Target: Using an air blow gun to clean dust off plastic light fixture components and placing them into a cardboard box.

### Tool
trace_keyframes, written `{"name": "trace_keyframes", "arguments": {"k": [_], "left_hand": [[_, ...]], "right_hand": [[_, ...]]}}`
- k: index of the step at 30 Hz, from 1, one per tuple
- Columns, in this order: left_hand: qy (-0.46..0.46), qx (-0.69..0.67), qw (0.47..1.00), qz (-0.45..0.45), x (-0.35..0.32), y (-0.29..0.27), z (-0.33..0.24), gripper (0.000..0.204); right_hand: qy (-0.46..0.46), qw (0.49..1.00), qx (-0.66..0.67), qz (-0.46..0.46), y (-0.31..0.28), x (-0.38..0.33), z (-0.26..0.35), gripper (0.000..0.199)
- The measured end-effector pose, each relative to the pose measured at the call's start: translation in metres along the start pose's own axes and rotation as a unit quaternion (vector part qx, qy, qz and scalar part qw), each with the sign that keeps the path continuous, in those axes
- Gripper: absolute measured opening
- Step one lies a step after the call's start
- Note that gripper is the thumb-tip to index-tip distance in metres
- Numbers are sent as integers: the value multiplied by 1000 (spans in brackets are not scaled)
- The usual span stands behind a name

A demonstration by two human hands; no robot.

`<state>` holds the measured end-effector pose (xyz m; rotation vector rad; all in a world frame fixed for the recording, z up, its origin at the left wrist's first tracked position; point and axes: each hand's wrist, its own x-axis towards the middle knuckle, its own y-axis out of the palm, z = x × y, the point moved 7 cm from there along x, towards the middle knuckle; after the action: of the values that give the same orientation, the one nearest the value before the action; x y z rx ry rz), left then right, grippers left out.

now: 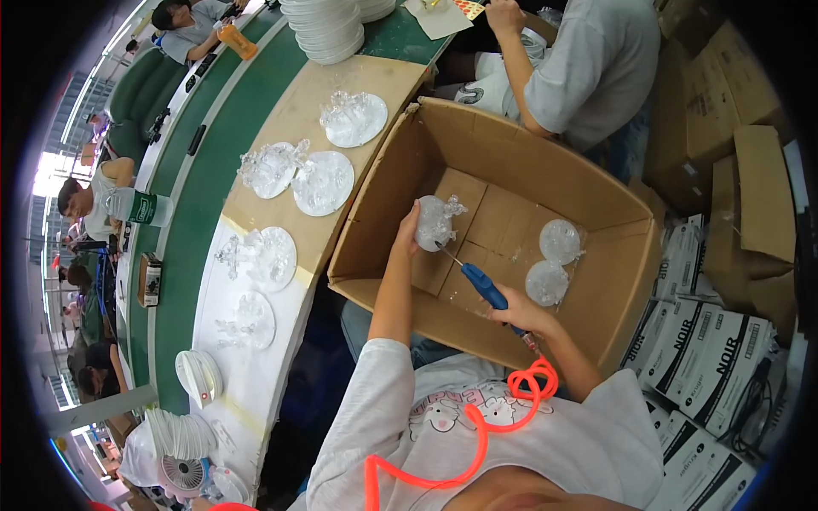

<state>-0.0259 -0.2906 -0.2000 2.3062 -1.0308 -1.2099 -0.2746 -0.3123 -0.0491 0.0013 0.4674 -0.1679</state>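
My left hand (pixel 411 230) is closed on the edge of a clear round piece (pixel 433 223) with jagged, see-through figures standing out from it. It holds the piece up inside a large open cardboard box (pixel 503 140). In my right hand (pixel 527 312) is a blue air blow gun (pixel 483 285), its thin dark nozzle pointing at the piece's lower edge. A coiled orange hose (pixel 482 439) runs from the gun's rear across my front. Two more clear round pieces (pixel 560 242) lie on the box's bottom at the right.
Several clear pieces (pixel 324 183) rest on the curved table (pixel 273 204) at left. Stacks of white discs (pixel 322 30) stand at its far end, and a small fan (pixel 184 473) at its near end. A co-worker (pixel 588 68) sits beyond the box. Cartons (pixel 711 349) are piled at right.
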Motion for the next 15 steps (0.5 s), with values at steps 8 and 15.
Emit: {"name": "trace_keyframes", "arguments": {"k": [8, 15], "left_hand": [[11, -33, 999, -34, 0, -24, -8, 51], [-9, -66, 997, 36, -3, -26, -26, 55]], "right_hand": [[-12, 1000, -15, 17, -5, 0, 10, 38], [13, 1000, 9, -17, -26, -14, 18, 37]]}}
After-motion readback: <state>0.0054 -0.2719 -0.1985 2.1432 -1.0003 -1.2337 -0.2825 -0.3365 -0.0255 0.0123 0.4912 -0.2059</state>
